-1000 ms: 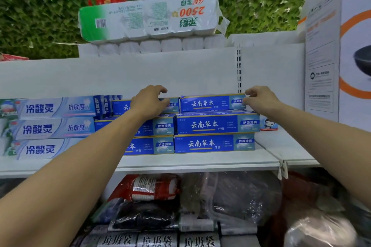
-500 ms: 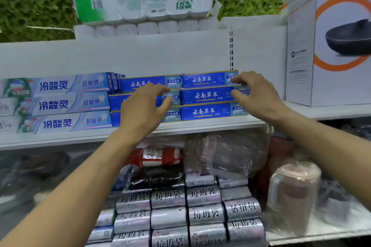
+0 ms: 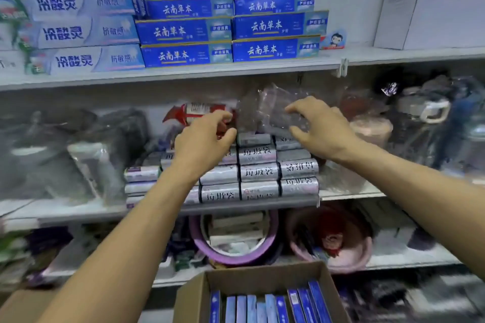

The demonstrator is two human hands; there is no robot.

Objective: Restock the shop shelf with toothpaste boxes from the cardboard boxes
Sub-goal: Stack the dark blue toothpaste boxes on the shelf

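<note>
Blue toothpaste boxes (image 3: 231, 29) stand in two stacks of three on the white upper shelf (image 3: 183, 75). Pale blue-white toothpaste boxes (image 3: 78, 31) are stacked to their left. An open cardboard box (image 3: 194, 294) at the bottom centre holds several blue toothpaste boxes (image 3: 265, 307) standing on end. My left hand (image 3: 204, 139) and my right hand (image 3: 320, 128) hover empty in front of the middle shelf, fingers apart, well below the stocked boxes and above the carton.
Rolls of bin bags (image 3: 257, 173) fill the middle shelf, with plastic-wrapped goods (image 3: 273, 107) behind and a mug (image 3: 422, 110) to the right. Basins (image 3: 233, 241) sit on the lower shelf. A large white appliance box (image 3: 441, 2) stands at upper right. Another cardboard flap (image 3: 23, 304) shows at bottom left.
Both hands have left the blue boxes on the upper shelf and dropped to the middle shelf level. The view has tilted down, bringing the open cardboard box into sight.
</note>
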